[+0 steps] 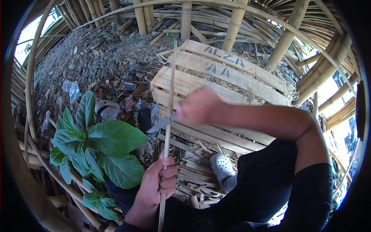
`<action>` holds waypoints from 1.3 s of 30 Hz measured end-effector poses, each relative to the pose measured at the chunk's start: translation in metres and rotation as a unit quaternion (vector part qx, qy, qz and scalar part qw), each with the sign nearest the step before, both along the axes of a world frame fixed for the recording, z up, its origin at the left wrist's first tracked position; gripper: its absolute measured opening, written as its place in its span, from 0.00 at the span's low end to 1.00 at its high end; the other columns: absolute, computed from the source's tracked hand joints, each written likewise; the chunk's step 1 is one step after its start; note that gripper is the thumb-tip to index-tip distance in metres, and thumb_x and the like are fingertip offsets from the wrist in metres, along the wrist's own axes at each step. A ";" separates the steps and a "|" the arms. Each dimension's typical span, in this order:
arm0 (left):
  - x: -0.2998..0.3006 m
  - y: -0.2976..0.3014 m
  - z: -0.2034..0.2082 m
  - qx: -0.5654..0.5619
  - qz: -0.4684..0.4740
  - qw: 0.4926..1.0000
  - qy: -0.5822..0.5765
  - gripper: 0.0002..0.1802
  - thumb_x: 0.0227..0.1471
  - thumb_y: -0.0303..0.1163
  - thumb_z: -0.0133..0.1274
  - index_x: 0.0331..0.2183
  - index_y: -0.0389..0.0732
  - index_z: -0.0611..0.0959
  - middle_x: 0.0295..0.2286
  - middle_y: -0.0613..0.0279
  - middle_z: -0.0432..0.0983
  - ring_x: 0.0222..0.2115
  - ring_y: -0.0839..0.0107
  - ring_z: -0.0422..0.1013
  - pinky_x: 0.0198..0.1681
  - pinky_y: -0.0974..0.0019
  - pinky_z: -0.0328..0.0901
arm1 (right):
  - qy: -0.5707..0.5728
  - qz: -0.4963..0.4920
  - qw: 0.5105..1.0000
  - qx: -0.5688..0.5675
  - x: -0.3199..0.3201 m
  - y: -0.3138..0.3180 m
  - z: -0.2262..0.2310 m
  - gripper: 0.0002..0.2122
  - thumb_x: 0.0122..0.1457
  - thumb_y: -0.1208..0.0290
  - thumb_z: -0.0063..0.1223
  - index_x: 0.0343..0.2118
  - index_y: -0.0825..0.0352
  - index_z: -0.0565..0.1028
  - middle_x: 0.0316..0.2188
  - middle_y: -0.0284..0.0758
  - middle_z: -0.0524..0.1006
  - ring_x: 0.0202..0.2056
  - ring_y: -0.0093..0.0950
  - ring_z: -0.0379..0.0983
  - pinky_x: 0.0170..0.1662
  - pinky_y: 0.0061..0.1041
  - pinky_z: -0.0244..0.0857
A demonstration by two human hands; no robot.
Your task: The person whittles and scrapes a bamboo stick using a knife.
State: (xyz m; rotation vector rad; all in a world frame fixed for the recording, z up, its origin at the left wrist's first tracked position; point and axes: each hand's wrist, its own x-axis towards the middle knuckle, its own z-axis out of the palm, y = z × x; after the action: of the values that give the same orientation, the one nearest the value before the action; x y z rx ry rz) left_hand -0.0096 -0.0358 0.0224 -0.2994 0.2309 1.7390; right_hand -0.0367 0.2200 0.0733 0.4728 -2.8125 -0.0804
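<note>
A long, thin bamboo strip (172, 79) stands nearly upright in front of me. My left hand (156, 179) is closed around its lower part, fingers wrapped. Higher up, my right hand (201, 106) grips a knife, and the handle is mostly hidden in the fist. The knife blade (158, 126) points left and slightly down, crossing the strip just above my left hand. Whether its edge bites into the bamboo I cannot tell. The right hand is a little blurred.
A slatted wooden crate (232, 75) with straw lies beyond my hands. Broad green leaves (116, 142) grow at the left. Split bamboo pieces (195, 168) lie beside my grey clog (222, 167). Bamboo poles (234, 25) surround rubble ground (112, 62) with plastic scraps (71, 90).
</note>
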 end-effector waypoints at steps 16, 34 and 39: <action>0.004 0.003 -0.004 -0.006 -0.034 0.999 0.006 0.13 0.64 0.41 0.31 0.29 0.50 0.65 0.16 0.78 0.48 0.10 0.87 0.40 0.08 0.79 0.37 | -0.133 -0.121 0.978 0.110 -0.031 0.041 0.013 0.16 0.59 0.58 0.37 0.22 0.58 0.76 0.16 0.36 0.75 0.21 0.33 0.74 0.25 0.36 0.70; 0.002 0.008 -0.016 0.018 -0.053 0.998 -0.038 0.15 0.65 0.45 0.31 0.28 0.50 0.65 0.17 0.78 0.48 0.11 0.86 0.41 0.10 0.78 0.37 | -0.188 -0.210 0.958 0.045 -0.015 0.046 0.017 0.24 0.61 0.59 0.30 0.14 0.67 0.72 0.16 0.43 0.73 0.21 0.41 0.72 0.28 0.40 0.67; 0.004 0.010 -0.013 0.009 -0.060 0.996 -0.061 0.15 0.64 0.45 0.32 0.28 0.51 0.65 0.17 0.78 0.48 0.11 0.86 0.41 0.09 0.78 0.37 | -0.084 -0.130 0.985 0.079 -0.023 0.072 0.015 0.24 0.61 0.58 0.31 0.16 0.65 0.74 0.16 0.41 0.74 0.22 0.41 0.72 0.29 0.40 0.67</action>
State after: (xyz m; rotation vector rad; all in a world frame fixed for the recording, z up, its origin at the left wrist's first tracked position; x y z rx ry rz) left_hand -0.0054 -0.0258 0.0095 -0.3688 0.1415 1.5969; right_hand -0.0597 0.2917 0.0879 0.1475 -3.0341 -0.3345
